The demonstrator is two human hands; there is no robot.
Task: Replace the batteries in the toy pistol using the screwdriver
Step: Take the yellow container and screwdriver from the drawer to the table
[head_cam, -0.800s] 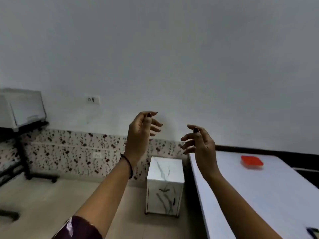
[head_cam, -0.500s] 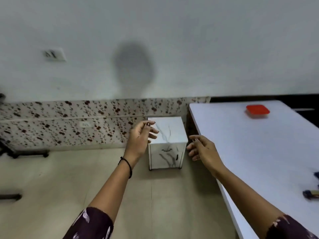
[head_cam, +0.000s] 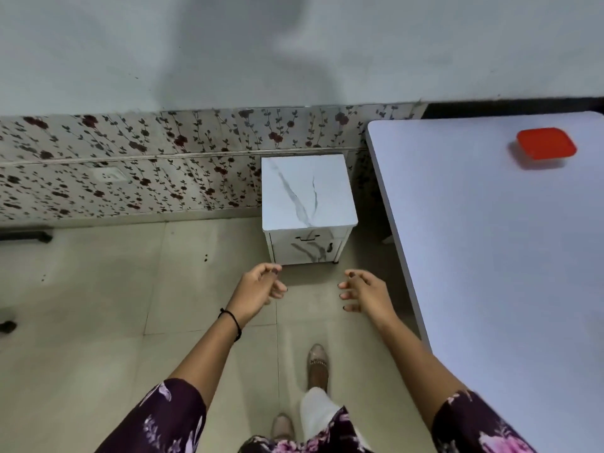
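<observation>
While the person stands on a tiled floor (head_cam: pixel 98 289) looking down, both bare hands hover in mid-air at the centre of the view, holding nothing. The left hand (head_cam: pixel 258 289) has its fingers (head_cam: pixel 279 287) loosely curled, thumb and forefinger nearly meeting but pinching nothing. The right hand (head_cam: pixel 366 292) has its fingers (head_cam: pixel 347 295) spread and gently bent, touching nothing.

A white surface (head_cam: pixel 490 256) fills the view from 2 to 4 o'clock, just beside the right forearm. On it, at 2 o'clock, sits a red-lidded container (head_cam: pixel 545 147). A small marble-patterned cabinet (head_cam: pixel 307 191) stands on the floor at 12 o'clock from the hands.

Neither the toy pistol nor the screwdriver is in view, so where they lie cannot be told.

A toy pistol is probably light, rigid, smooth plastic; likely best gripped round the handle or body with one hand, battery cover facing up, while the other hand turns the screwdriver by its handle. The cover screw would be tiny and easily lost.
</observation>
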